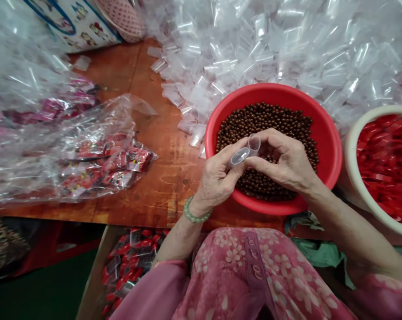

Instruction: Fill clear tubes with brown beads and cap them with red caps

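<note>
Between thumb and fingers my left hand [219,173] grips a small clear plastic container [240,156], its oval open end tilted up toward me. My right hand [284,160] pinches a second clear piece, a short see-through plastic tube [254,144], close beside the first; whether the two touch I cannot tell. Both hands are over the left part of a red basin [330,151]. Many shiny brown beads [270,118] lie in that basin, partly hidden by my hands and the clear pieces.
Clear plastic containers [234,53] are heaped behind the basin. A white bucket [352,155] of red plastic parts [384,164] stands at right. Bags of red packets [104,162] lie left on the wooden table [167,178]. Below the edge is a box of red-capped containers [130,262].
</note>
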{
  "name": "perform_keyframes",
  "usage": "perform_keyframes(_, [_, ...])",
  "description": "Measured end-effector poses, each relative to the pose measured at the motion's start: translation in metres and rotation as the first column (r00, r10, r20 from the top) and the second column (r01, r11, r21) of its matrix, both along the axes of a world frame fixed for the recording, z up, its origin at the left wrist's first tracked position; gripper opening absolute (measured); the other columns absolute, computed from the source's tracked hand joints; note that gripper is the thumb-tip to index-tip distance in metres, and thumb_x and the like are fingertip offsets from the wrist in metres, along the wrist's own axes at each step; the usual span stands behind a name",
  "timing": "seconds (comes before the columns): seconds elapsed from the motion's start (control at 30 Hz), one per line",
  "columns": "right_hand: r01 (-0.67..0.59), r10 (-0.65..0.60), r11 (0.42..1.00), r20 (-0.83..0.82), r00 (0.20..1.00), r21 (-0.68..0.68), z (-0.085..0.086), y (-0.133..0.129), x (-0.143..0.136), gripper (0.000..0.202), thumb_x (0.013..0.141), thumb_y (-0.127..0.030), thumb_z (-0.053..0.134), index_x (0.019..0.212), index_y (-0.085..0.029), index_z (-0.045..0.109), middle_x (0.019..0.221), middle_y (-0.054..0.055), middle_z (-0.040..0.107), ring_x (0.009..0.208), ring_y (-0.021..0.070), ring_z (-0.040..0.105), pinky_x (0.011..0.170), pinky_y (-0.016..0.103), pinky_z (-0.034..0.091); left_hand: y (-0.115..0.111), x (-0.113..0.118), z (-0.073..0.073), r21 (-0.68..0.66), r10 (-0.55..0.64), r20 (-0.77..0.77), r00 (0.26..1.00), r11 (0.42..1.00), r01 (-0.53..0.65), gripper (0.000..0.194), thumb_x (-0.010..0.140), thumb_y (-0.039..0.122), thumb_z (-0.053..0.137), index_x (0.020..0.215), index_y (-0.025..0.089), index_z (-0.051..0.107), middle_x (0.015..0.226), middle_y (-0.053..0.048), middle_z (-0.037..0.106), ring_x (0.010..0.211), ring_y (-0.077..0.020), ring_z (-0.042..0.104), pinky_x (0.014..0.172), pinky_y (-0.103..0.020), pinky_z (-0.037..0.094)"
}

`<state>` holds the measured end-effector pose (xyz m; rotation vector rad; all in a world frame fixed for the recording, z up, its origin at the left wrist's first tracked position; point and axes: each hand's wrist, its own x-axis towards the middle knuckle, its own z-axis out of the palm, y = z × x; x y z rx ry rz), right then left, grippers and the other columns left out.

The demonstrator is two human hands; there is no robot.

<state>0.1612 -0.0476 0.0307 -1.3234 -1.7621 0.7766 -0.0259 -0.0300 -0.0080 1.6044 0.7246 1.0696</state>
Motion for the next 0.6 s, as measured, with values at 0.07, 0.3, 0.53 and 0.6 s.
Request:
perform_keyframes(0.07, [-0.052, 0.053, 0.999, 0.125, 0.991, -0.011, 0.005, 0.004, 0.009, 0.035, 0.095, -0.051, 0.067, 0.108, -0.019, 0.067, 0.096, 0.005, 0.070, 0.078, 0.0150, 0.061, 0.070, 0.029, 0.051, -0.001, 0.001, -0.001, -0.076, 0.015, -0.015, 1.000, 0.997, -0.016, 0.040, 0.100, 0.038, 0.063, 0.137, 0.023, 0.067, 0.140, -0.009, 0.070, 0.129, -0.0278, 0.068, 0.117, -0.050, 0.052])
perform_keyframes(0.3, [-0.060, 0.262, 0.964, 0.887, 0.380, -0.259, -0.005, 0.013, 0.044, 0.022, 0.093, -0.016, 0.049, 0.096, -0.014, 0.071, 0.094, 0.015, 0.071, 0.065, 0.0218, 0.064, 0.056, 0.032, 0.037, 0.001, 0.009, -0.011, -0.184, 0.219, 0.212, 0.952, 0.966, -0.181, 0.033, 0.102, 0.046, 0.058, 0.132, 0.032, 0.060, 0.111, -0.003, 0.070, 0.112, -0.0211, 0.068, 0.111, -0.043, 0.052])
perform_keyframes(0.53, [-0.123, 0.442, 0.897, 0.852, 0.281, -0.425, -0.020, 0.029, 0.015, 0.028, 0.086, -0.003, 0.048, 0.087, -0.012, 0.074, 0.084, 0.016, 0.073, 0.070, 0.0235, 0.068, 0.060, 0.033, 0.041, 0.001, 0.013, -0.005, -0.280, 0.217, 0.216, 0.952, 0.948, -0.152, 0.049, 0.099, 0.071, 0.041, 0.124, 0.036, 0.065, 0.099, -0.005, 0.067, 0.102, -0.0270, 0.068, 0.105, -0.050, 0.054])
perform_keyframes(0.6, [-0.196, 0.494, 0.869, 0.805, 0.328, -0.454, -0.023, 0.034, 0.008, 0.025, 0.085, -0.005, 0.051, 0.094, -0.011, 0.073, 0.092, 0.015, 0.073, 0.072, 0.0211, 0.067, 0.065, 0.032, 0.044, 0.003, 0.013, -0.005, -0.286, 0.217, 0.203, 0.955, 0.946, -0.154, 0.052, 0.098, 0.072, 0.043, 0.125, 0.033, 0.064, 0.103, -0.006, 0.069, 0.106, -0.0277, 0.068, 0.107, -0.050, 0.053])
